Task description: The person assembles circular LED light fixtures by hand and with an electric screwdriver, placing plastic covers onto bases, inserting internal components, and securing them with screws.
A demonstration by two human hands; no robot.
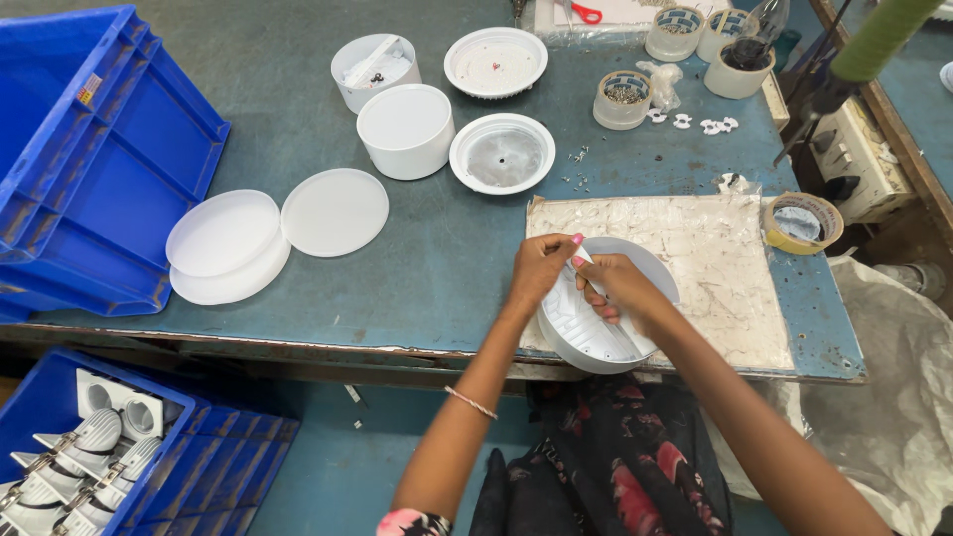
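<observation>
A worn blue-green workbench [437, 268] fills most of the frame, with a strip of floor along the bottom.

At the upper left a large blue crate [89, 169] stands tilted on the bench, and what shows of its inside looks bare. At the lower left, below the bench edge, a second blue bin [149, 467] holds white finned housings [84, 462] stacked loosely.

Moving right, two flat white discs [228, 248] overlap, with a third disc [335, 211] just beside them. Above these sit an open white tub [373, 69] with a few small parts inside and a closed white cylinder [405, 129]. Two shallow round trays [496, 62] lie open side up, and the nearer tray [502, 153] looks bare apart from a centre hole.

At lower centre the left hand [541, 268] and right hand [615, 286] are close together, both closed on a white round housing [596, 328] held tilted over a stained white mat [715, 248]. The left hand grips the rim; the right hand's fingers press into the ribbed inside. Judging by this, the work goes best with the rim held steady and the pressure kept even, so the housing does not slip off the mat.

At the upper right, small cups [622, 97] hold what look like screws, and a tape roll [802, 221] lies at the mat's right edge.
</observation>
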